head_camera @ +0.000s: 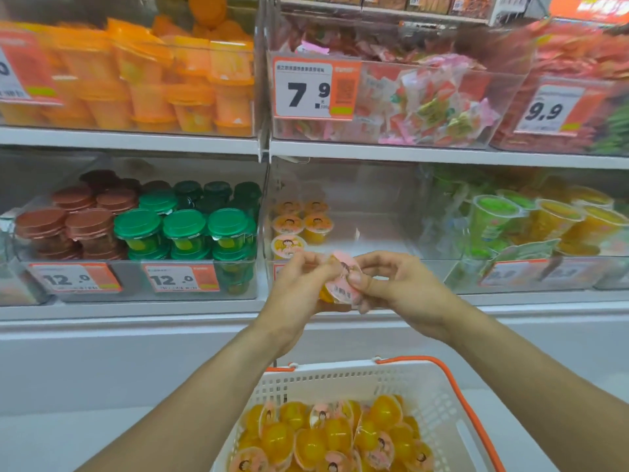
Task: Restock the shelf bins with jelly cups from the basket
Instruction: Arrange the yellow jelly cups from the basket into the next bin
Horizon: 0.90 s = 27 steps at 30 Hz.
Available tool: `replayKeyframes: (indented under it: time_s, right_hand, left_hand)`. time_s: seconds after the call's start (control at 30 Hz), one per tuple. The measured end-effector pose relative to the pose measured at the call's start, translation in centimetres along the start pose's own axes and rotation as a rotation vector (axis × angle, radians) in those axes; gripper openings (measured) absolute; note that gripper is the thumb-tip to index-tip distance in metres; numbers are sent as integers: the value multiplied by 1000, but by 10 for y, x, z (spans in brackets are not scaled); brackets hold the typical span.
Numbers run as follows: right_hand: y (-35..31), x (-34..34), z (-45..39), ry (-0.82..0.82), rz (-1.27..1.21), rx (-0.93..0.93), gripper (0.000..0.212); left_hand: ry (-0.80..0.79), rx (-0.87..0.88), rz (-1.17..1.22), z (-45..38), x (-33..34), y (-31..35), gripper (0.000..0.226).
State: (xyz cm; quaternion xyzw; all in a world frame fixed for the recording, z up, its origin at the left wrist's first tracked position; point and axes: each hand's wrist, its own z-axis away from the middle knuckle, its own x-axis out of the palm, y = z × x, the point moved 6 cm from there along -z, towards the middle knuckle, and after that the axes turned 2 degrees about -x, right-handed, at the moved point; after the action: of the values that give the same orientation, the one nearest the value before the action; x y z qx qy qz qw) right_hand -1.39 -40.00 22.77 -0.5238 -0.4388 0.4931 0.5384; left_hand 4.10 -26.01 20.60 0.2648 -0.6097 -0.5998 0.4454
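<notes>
Both my hands hold one yellow jelly cup (341,287) with a pink cartoon lid, tilted so the lid faces me, just in front of the clear middle bin (374,229) on the lower shelf. My left hand (295,287) grips its left side and my right hand (391,284) pinches its right edge with thumb and fingers. Inside that bin several matching cups (299,226) stand at the left; the rest of the bin floor is bare. Below, a white basket (391,379) with orange handles holds several more jelly cups (326,434).
Left of the bin stand green-lidded cups (185,228) and brown-lidded cups (68,221). To the right are green and yellow tall cups (531,219). The upper shelf carries orange cups (153,83) and wrapped sweets (425,103) behind price tags. A white shelf ledge (136,321) juts out below.
</notes>
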Motion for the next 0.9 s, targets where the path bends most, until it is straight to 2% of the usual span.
replayKeyframes:
  time_s: [0.1, 0.2, 0.27, 0.33, 0.57, 0.73, 0.83, 0.9]
  right_hand:
    - [-9, -9, -3, 88, -67, -8, 31]
    - [-25, -19, -24, 189, 60, -53, 21]
    - [-31, -25, -51, 273, 167, -49, 18]
    - [-28, -30, -85, 332, 278, 19, 15]
    - [32, -24, -161, 252, 541, 387, 19]
    - [46, -30, -174, 287, 511, 396, 17]
    - [46, -31, -176, 312, 583, 385, 8]
    - [41, -29, -172, 315, 621, 385, 10]
  left_hand:
    - [14, 226, -228, 2, 4, 15, 32]
    - [53, 447, -808, 3, 1, 28, 36]
    - [113, 429, -1180, -5, -6, 24, 42]
    - [118, 373, -1421, -10, -9, 14, 46]
    - [139, 389, -1599, -6, -14, 16, 59]
    - [118, 428, -1567, -9, -18, 13, 54]
    - [124, 442, -1550, -10, -18, 13, 52]
    - [118, 431, -1548, -10, -18, 11, 53]
